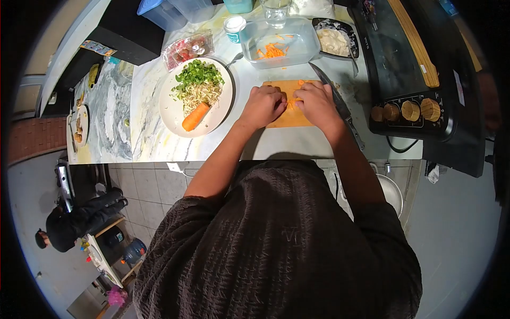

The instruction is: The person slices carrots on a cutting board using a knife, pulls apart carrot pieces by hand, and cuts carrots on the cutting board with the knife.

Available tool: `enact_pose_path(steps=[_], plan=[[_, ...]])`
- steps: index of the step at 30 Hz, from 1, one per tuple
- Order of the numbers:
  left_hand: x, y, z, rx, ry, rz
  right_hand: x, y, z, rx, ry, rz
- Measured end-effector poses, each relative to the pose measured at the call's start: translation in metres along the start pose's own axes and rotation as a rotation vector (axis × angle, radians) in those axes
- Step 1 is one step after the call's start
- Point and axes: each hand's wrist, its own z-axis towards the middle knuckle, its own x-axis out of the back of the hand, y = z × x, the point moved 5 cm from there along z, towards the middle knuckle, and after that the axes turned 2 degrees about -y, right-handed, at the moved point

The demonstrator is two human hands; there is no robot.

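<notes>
Both of my hands rest over an orange cutting board [293, 121] at the counter's front. My left hand [264, 105] has its fingers curled in from the left, against thin carrot strips [290, 103]. From the right, my right hand [317, 102] closes its fingertips on the same strips. My fingers partly hide the strips. A large knife [342, 109] lies just right of the board, beside my right hand. Behind the board stands a clear plastic container [305, 37] with shredded carrot [272, 51] inside.
Left of my hands, a plate [167, 114] bears chopped greens [199, 74], bean sprouts [204, 94] and a carrot piece [195, 117]. A black dish [355, 49] of white paste is at back right. A black oven [451, 114] stands right. Another person [69, 223] is far left.
</notes>
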Motion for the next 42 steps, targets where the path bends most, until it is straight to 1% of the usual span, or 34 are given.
enact_pose_path(steps=[2,4,5,7,11,13,15,16,18,21,22,23,24,26,27,29,30,31,33,34,36,39,40,42], plan=[[0.001,0.001,0.001,-0.009,-0.028,0.022,0.000,0.001,0.002,0.009,-0.032,-0.029],[0.002,0.000,0.002,-0.004,-0.041,0.024,0.000,0.000,0.004,-0.022,-0.122,-0.074],[0.002,0.000,0.003,0.001,-0.056,0.027,-0.002,0.001,0.003,-0.023,-0.122,-0.074],[-0.001,-0.002,0.004,-0.005,-0.055,0.030,0.001,-0.003,0.000,0.070,0.034,-0.073],[-0.002,-0.002,0.004,0.002,-0.046,0.057,-0.008,-0.003,0.002,0.118,0.011,-0.115],[-0.002,-0.003,0.005,-0.014,-0.040,0.047,-0.015,-0.003,0.003,0.123,0.094,-0.198],[0.000,-0.003,0.005,-0.028,-0.033,0.036,-0.020,-0.001,0.002,0.115,0.104,-0.225],[0.002,-0.004,0.005,-0.004,-0.054,0.002,-0.020,-0.001,0.002,0.107,0.111,-0.253],[0.005,-0.006,0.005,0.020,-0.074,-0.032,-0.017,0.000,0.003,0.077,0.095,-0.206],[0.015,-0.009,0.008,0.039,-0.016,-0.071,0.000,0.001,0.010,0.016,0.084,-0.091],[0.021,-0.011,0.013,0.048,0.010,-0.143,0.009,0.000,0.013,-0.017,0.090,-0.021],[0.027,-0.012,0.017,0.056,0.035,-0.217,0.018,-0.002,0.019,-0.019,0.090,-0.019],[0.033,-0.013,0.023,0.054,0.032,-0.216,0.031,-0.004,0.027,-0.024,0.136,-0.003],[0.055,-0.011,0.038,-0.069,0.161,-0.167,0.042,0.002,0.043,-0.002,0.250,0.017],[0.062,-0.012,0.047,-0.073,0.161,-0.167,0.044,0.006,0.053,-0.005,0.253,0.016],[0.080,-0.013,0.062,-0.128,0.269,-0.088,0.055,0.008,0.073,0.013,0.317,-0.011],[0.086,-0.017,0.069,-0.081,0.256,-0.052,0.058,0.011,0.083,-0.004,0.302,-0.022],[0.090,-0.021,0.076,-0.084,0.257,-0.053,0.059,0.013,0.093,-0.005,0.305,-0.025],[0.099,-0.027,0.088,-0.079,0.292,0.101,0.060,0.015,0.107,-0.056,0.282,-0.029],[0.100,-0.031,0.093,-0.021,0.258,0.104,0.061,0.014,0.111,-0.055,0.282,-0.032],[0.100,-0.037,0.098,-0.008,0.248,0.133,0.059,0.016,0.119,-0.088,0.181,0.014],[0.097,-0.043,0.100,0.016,0.264,0.176,0.059,0.014,0.120,-0.068,0.235,-0.001],[0.097,-0.044,0.100,0.024,0.289,0.188,0.059,0.014,0.121,-0.064,0.233,-0.001],[0.097,-0.047,0.099,0.019,0.272,0.188,0.057,0.017,0.118,-0.075,0.226,-0.004]])
